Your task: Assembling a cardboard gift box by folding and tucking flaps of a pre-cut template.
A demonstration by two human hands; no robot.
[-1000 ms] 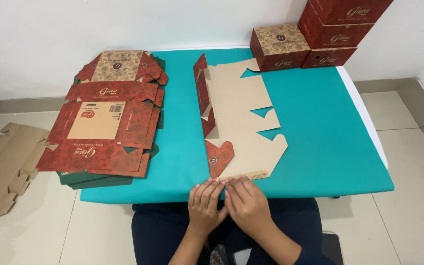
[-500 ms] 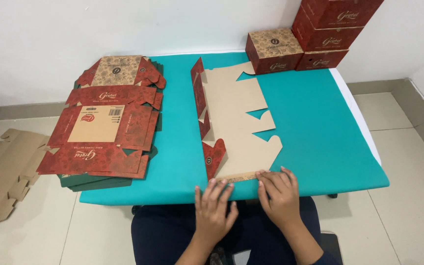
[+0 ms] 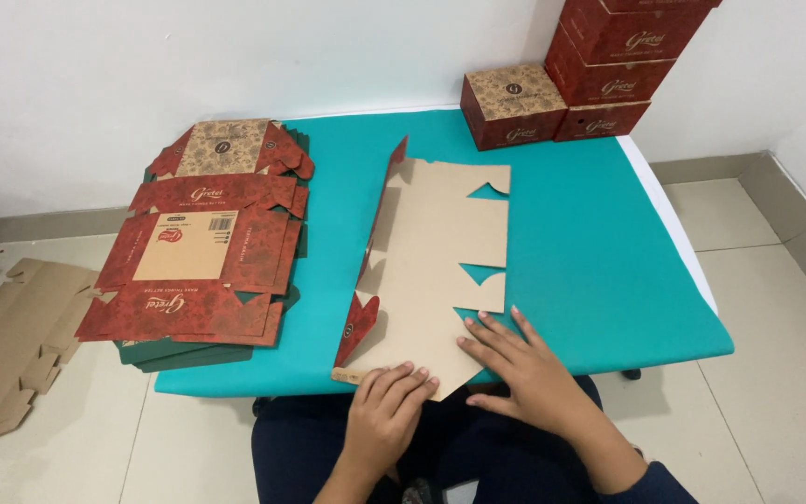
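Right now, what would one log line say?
left hand: flat on carton blank near edge | right hand: pressing blank corner | stack of flat cartons: left, untouched

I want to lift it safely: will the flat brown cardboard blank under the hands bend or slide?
The cardboard blank looks thin, so probably light and likely to flex. One side flap already stands up, so the creases may fold. It may slide on the teal cloth.

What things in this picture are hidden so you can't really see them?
- Head view: the printed side of the flat cardboard sheet faces the table.
- The left hand and right hand cover its near edge.
- The stacked red boxes are cut off by the top edge.
- The green sheets lie mostly under the red stack.
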